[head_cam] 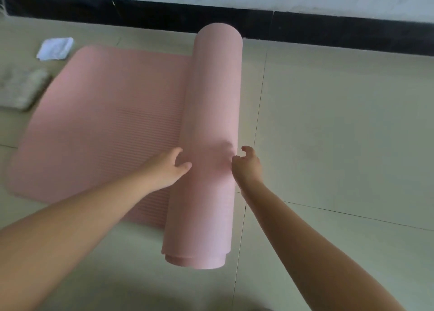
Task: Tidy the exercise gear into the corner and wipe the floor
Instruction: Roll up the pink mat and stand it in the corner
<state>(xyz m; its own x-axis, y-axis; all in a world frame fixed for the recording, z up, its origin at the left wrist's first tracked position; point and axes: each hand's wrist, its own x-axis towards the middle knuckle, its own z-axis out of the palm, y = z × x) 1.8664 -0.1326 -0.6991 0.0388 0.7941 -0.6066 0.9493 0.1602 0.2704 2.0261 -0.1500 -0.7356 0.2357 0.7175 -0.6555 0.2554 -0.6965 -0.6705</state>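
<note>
A pink ribbed exercise mat (103,123) lies on the tiled floor, partly rolled. Its rolled part (211,113) forms a thick tube running from near the wall toward me, with the flat part spread out to the left. My left hand (170,167) rests against the left side of the roll, fingers curled and apart. My right hand (247,164) is at the roll's right side, fingers curled and just off its surface. Neither hand grips the mat. A white cloth (55,48) lies crumpled on the floor at the far left.
A grey-beige folded towel or pad (20,89) lies at the left edge, touching the mat's corner. A black skirting board (328,32) runs along the white wall at the back. Pale floor tiles (340,123) stretch to the right of the roll.
</note>
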